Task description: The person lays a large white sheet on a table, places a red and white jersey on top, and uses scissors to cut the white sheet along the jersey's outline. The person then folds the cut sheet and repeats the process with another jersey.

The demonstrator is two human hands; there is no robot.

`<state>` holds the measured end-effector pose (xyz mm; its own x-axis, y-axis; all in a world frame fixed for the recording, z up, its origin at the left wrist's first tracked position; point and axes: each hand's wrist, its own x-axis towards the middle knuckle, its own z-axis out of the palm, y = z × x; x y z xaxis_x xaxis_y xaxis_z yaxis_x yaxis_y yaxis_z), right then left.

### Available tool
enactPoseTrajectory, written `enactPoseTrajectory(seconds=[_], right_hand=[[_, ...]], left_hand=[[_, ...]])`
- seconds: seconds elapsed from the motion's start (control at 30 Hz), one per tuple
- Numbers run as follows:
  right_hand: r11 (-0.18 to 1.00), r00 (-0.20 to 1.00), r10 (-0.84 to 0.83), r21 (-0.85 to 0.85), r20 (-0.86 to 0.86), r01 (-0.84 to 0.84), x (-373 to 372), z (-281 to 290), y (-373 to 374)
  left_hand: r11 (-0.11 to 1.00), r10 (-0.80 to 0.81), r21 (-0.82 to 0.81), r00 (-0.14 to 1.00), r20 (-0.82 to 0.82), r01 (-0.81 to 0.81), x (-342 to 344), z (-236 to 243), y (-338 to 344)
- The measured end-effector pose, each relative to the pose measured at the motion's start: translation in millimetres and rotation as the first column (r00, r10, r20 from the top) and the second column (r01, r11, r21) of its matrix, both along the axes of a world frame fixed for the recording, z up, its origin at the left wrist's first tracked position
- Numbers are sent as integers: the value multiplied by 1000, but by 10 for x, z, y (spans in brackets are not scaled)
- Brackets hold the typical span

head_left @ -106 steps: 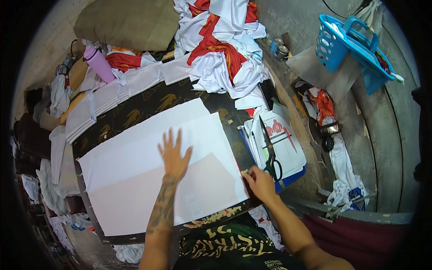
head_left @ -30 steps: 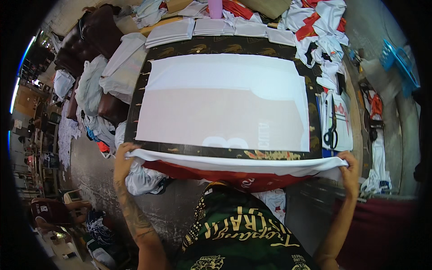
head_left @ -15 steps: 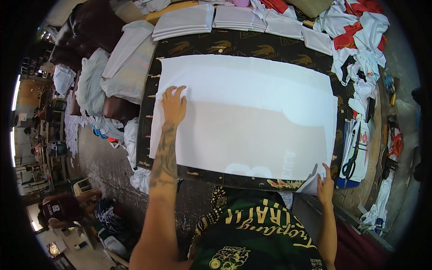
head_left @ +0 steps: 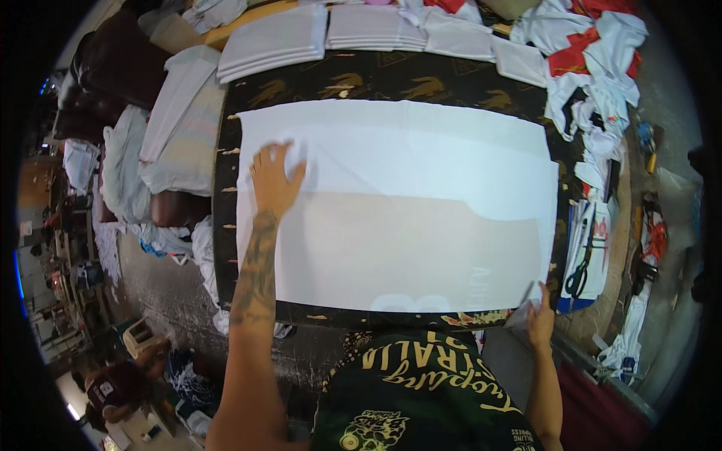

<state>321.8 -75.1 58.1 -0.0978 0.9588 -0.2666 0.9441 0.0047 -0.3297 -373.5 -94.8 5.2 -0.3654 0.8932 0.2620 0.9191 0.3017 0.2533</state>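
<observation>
— Pressing flat with my left hand [head_left: 274,180], fingers spread apart, palm down on the white sheet [head_left: 421,165] toward its far left part. The sheet lies spread over the dark patterned table [head_left: 376,79] and covers most of it.

— And your right hand?

— My right hand [head_left: 538,319] is at the near right corner of the table, fingers pinched together on the edge of the white fabric there. A beige layer [head_left: 406,252] shows across the near half of the sheet, with a curved edge at its right.

— What lies around the sheet?

— Along the far edge of the table sit stacks of folded white cloth [head_left: 274,41], side by side. At the far right there is a loose heap of red and white garments [head_left: 590,52]. On the right, just beside the table, black-handled scissors [head_left: 580,270] rest on a printed paper pad [head_left: 598,244].

— Anything in your way?

— Nothing rests on the sheet itself apart from my left hand. To the left of the table, bundles of white cloth [head_left: 177,113] are piled over dark brown cushions [head_left: 113,71], and another person [head_left: 113,387] sits low at the near left, well apart from me.
</observation>
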Motion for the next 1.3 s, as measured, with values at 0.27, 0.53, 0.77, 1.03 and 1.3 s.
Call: enactPoseTrajectory(seconds=[0.27, 0.53, 0.77, 1.03, 1.3], right_hand=[[993, 985, -12, -117, 170, 32, 149, 8, -57], [989, 991, 55, -132, -123, -71, -150, 549, -557], [849, 686, 510, 178, -519, -497, -395, 1648, -1084], [887, 803, 440, 336, -401, -317, 661, 2464, -642], [901, 840, 402, 322, -364, -291, 862, 2267, 198]], left_hand=[[934, -357, 21, 926, 124, 358, 901, -94, 545], [927, -242, -118, 809, 536, 356, 2579, 800, 684], [697, -453, 300, 75, 889, 652, 4260, 1192, -1349], [883, -235, -207, 779, 581, 421, 3069, 1508, -2337], [986, -7, -150, 911, 413, 76, 1191, 1776, -3034]])
